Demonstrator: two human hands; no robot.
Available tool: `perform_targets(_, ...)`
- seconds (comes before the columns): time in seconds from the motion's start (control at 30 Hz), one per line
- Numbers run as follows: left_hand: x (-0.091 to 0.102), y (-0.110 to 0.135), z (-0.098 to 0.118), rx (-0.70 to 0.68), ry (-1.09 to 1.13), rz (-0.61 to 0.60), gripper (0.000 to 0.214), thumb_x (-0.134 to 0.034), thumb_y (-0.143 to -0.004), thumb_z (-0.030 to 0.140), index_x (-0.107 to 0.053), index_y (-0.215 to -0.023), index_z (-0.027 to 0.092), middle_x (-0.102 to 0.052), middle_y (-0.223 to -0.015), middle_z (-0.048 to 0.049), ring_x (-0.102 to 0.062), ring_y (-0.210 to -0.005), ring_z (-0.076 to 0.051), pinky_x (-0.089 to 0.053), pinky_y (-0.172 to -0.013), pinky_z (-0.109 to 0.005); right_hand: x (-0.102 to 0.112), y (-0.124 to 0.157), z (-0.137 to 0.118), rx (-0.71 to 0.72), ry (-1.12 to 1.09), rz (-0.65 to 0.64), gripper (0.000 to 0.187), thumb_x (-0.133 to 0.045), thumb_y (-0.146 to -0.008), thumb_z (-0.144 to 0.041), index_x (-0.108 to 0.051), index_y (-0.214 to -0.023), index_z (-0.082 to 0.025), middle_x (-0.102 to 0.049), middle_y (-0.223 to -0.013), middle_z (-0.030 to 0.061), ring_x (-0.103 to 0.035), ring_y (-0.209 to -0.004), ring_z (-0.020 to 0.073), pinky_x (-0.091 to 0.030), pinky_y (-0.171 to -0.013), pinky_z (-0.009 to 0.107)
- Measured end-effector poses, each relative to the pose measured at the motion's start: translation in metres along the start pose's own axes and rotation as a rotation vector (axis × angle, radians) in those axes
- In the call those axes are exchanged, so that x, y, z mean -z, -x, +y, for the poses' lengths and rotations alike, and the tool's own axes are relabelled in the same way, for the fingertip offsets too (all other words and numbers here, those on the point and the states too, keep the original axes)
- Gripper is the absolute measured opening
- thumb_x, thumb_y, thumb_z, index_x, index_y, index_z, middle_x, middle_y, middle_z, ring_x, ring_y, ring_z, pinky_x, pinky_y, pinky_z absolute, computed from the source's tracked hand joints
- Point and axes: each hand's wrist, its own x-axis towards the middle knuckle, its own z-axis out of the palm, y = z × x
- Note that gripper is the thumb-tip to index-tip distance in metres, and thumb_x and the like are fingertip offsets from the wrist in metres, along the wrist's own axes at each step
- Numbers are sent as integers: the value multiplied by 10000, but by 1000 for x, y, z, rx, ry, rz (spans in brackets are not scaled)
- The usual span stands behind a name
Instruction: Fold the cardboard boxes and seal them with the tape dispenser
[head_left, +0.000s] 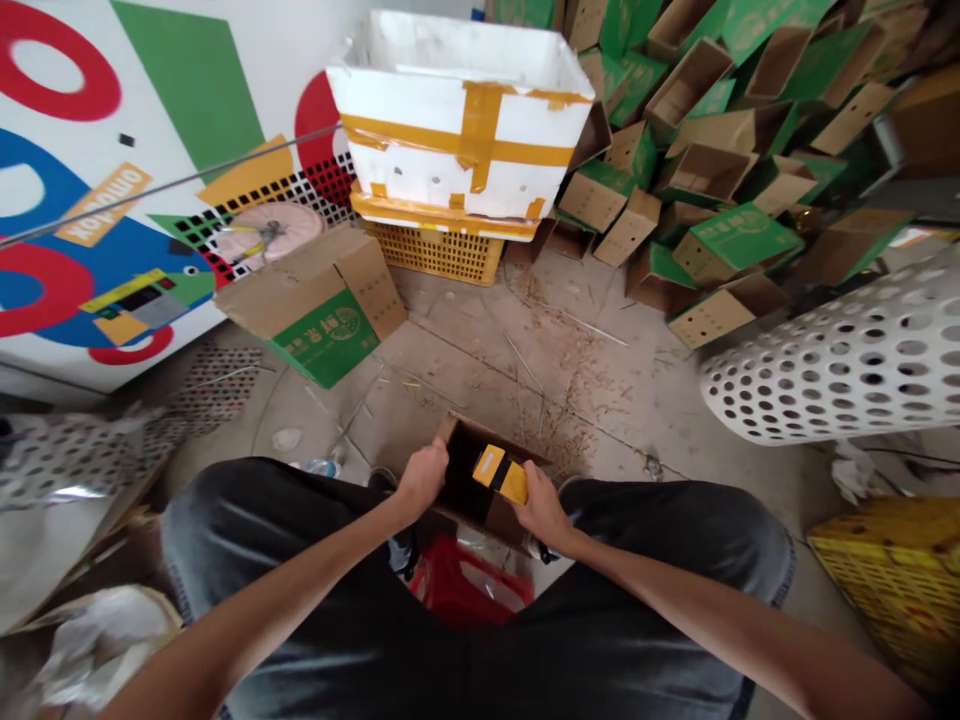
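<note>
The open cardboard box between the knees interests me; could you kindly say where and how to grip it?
Probably take the box by its left rim, from the left, pinching the thin wall: the open top leaves that edge exposed, and the left hand grips there. The right hand holds the yellow object over the opening.

Single head view — we look from above the wearer's lap, forward and steeply down. Dark trousers (675,535) fill the near edge; left hand (423,478) and right hand (545,512) sit close, below centre. Floor (450,345) recedes beyond, heaped cartons (742,245) toward its far right — well off from us.
</note>
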Motion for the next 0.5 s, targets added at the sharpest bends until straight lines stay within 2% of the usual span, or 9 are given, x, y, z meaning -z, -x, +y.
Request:
perform_targets(0.07,-3,-5,15,-74,6,-15,314,-540,-901,65,-643,-1196,33,-681,-1085,-243,-714,-1050,-327,-566,-896,-398,2,1,2,-19,20,26,268,-587,-824,-262,-378,-992,-241,-571,-950,57,-548,-870,233,-432,-770,355)
perform_targets(0.13,-7,-7,25,-144,22,-35,281,-568,-927,179,-684,-1150,52,-696,-1084,-229,-713,-1053,-324,-561,-907,-384,2,2,3,-46,32,56,262,-581,-838,-266,-379,-1003,-240,-571,-944,57,-551,-867,236,-435,-758,355)
perform_targets(0.27,-22,8,21,-283,26,-78,567,-501,-966,535,-693,-1190,51,-661,-1205,-281,-719,-1009,-346,-567,-887,-422,2,6,3,-70,12,75,239,-579,-833,-237,-394,-985,-242,-571,-950,59,-548,-876,237,-437,-759,356)
perform_targets(0.33,-27,21,14,-383,-1,-14,591,-454,-977,551,-681,-1220,62,-629,-1259,-296,-712,-1010,-349,-562,-883,-451,3,9,1,-63,-7,68,233,-588,-821,-234,-407,-968,-241,-575,-954,63,-545,-892,244,-435,-769,361)
perform_targets(0.37,-29,26,11,-421,-21,19,564,-421,-995,520,-693,-1193,68,-650,-1210,-289,-711,-992,-345,-561,-869,-464,4,10,0,-57,-21,65,224,-587,-822,-235,-412,-961,-239,-577,-952,66,-544,-894,246,-433,-770,362)
perform_targets(0.5,-24,22,10,-543,-103,16,555,-317,-1042,395,-763,-909,93,-711,-856,-230,-713,-862,-311,-558,-814,-467,22,10,-17,-15,-114,35,187,-585,-851,-260,-425,-944,-235,-592,-943,56,-557,-869,221,-433,-752,330)
